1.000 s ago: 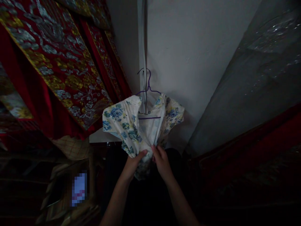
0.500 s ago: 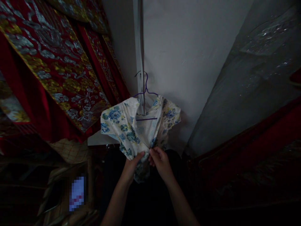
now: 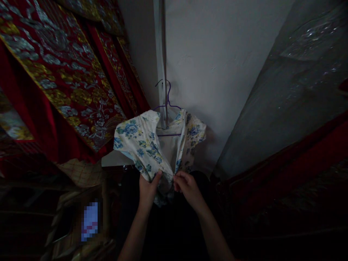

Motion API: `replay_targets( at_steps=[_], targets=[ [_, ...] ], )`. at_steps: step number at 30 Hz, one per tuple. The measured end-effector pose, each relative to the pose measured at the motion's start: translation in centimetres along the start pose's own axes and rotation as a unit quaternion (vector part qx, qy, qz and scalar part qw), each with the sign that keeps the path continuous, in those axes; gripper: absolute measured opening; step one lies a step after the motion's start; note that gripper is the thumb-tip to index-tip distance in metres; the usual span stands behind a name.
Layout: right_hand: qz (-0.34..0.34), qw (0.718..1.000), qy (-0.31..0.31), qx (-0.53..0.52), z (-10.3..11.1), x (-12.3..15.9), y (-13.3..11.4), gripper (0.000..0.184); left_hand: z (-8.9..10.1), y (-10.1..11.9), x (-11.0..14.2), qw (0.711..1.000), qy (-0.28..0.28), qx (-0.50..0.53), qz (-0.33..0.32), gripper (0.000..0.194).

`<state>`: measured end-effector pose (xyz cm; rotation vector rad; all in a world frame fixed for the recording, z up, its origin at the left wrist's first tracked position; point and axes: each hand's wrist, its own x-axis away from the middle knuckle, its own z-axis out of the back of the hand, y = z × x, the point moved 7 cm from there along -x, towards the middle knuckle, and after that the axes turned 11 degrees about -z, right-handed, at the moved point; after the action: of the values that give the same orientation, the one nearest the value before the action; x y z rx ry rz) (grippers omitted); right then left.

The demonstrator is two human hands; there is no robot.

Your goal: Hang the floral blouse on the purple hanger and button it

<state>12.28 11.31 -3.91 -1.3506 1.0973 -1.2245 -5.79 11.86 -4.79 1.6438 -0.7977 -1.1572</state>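
Brocade (image 3: 62,79) in red and gold hanging at left, left hand (image 3: 147,189) pinching one front edge of floral garment (image 3: 141,145), garment hanging lengthwise downward from purple wire hanger (image 3: 167,105) against pale wall (image 3: 217,65), neckline up, right hand (image 3: 187,186) gripping the other edge.

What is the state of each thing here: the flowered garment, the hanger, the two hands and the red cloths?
Flowered garment: hanging on the hanger, front open at the top, edges gathered at the bottom.
Hanger: purple wire, hooked up at the wall, carrying the garment.
Left hand: gripping the garment's left front edge.
Right hand: pinching the right front edge.
Red embroidered cloths: hanging at left.
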Motion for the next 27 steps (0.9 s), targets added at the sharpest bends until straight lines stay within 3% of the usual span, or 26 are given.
replay_targets(
  at_steps=[3, 4, 6, 9, 12, 14, 17, 21, 27],
  targets=[
    [-0.001, 1.0, 0.0, 0.004, -0.3, 0.0, 0.1, 0.032, 2.0, 1.6, 1.0, 0.971, 0.136, -0.105, -0.167, 0.088],
    [-0.003, 1.0, -0.001, 0.0, -0.5, -0.1, 0.2, 0.031, 2.0, 2.0, 1.7, 0.958, 0.152, -0.133, -0.205, 0.087],
    [-0.009, 1.0, -0.015, -0.007, -0.8, -0.1, 0.3, 0.03, 0.6, 1.8, 2.9, 0.956, 0.097, -0.147, -0.235, 0.069],
    [-0.017, 0.998, -0.058, -0.008, -1.5, -0.1, 0.3, 0.029, -2.7, 0.0, 4.2, 0.98, -0.051, -0.08, -0.177, 0.034],
    [-0.032, 0.995, -0.089, -0.006, -1.7, 0.2, 0.3, 0.03, -4.4, -0.9, 4.4, 0.987, -0.112, -0.025, -0.109, 0.021],
    [-0.044, 0.994, -0.096, -0.013, -1.5, 0.3, 0.2, 0.033, -5.2, -0.5, 4.1, 0.982, -0.158, -0.006, -0.103, 0.014],
    [-0.043, 0.996, -0.048, -0.06, -0.3, -0.4, -1.0, 0.035, -6.2, 0.5, 3.9, 0.967, -0.223, 0.002, -0.12, 0.01],
    [0.006, 0.991, 0.049, -0.124, 2.0, -3.6, -6.5, 0.033, -7.5, 0.2, 4.5, 0.954, -0.255, -0.051, -0.148, 0.015],
    [0.035, 0.994, 0.045, -0.098, 2.5, -9.3, -17.3, 0.022, -9.3, -1.5, 4.6, 0.95, -0.255, -0.106, -0.146, 0.015]
  ],
)
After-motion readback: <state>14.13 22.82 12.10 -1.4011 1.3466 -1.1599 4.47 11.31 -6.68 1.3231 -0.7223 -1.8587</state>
